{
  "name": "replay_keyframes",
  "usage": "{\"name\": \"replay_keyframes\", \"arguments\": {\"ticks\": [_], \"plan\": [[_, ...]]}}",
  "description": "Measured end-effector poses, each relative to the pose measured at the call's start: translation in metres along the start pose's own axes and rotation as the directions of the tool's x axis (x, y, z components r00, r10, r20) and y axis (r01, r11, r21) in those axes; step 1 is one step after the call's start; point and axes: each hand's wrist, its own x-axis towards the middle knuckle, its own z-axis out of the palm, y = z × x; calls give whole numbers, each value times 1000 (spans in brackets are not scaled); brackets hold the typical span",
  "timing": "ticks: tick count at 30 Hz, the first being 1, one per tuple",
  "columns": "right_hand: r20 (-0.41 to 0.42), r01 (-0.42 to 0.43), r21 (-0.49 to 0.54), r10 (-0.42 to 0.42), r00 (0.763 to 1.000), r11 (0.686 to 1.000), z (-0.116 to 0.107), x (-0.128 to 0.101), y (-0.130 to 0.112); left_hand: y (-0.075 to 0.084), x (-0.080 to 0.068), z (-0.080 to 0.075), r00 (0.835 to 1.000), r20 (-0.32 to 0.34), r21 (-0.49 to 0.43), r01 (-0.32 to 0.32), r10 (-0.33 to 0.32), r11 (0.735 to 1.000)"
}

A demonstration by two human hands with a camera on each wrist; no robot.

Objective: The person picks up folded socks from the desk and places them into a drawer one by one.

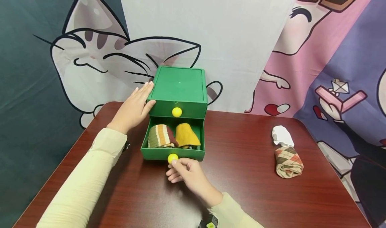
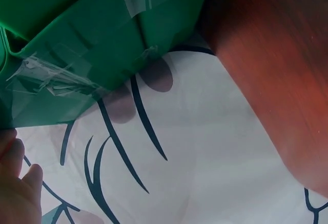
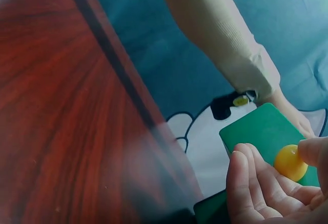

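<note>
A small green cabinet (image 1: 178, 84) with two drawers stands on the table. Its lower drawer (image 1: 190, 154) is pulled out, with a rolled striped sock (image 1: 161, 136) and a folded mustard sock (image 1: 186, 135) lying inside. My left hand (image 1: 134, 104) rests straight-fingered against the cabinet's upper left side; the left wrist view catches only some of its fingertips (image 2: 33, 178). At the lower drawer's front, my right hand (image 1: 188, 174) pinches the round yellow knob (image 1: 173, 158) with its thumb on top. The upper drawer (image 1: 193, 110) is closed and has a matching knob (image 1: 177, 112).
On the table's right lie a white bundled cloth (image 1: 282, 136) and a rolled argyle sock (image 1: 288, 162) just in front of it. Behind the reddish-brown table (image 1: 241, 187) hangs a cloth backdrop (image 1: 229, 47) with cartoon figures.
</note>
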Motion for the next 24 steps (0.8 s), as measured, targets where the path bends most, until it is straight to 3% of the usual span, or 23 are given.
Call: {"name": "replay_keyframes", "arguments": {"ticks": [13,24], "plan": [[-102,34,-20,-35,994,999,-8,27,5,2,3,-19,996,83,140,-57,45,988],[-196,54,-25,-58,979,998,-7,48,-2,-1,3,-13,997,57,127,-64,57,990]]}}
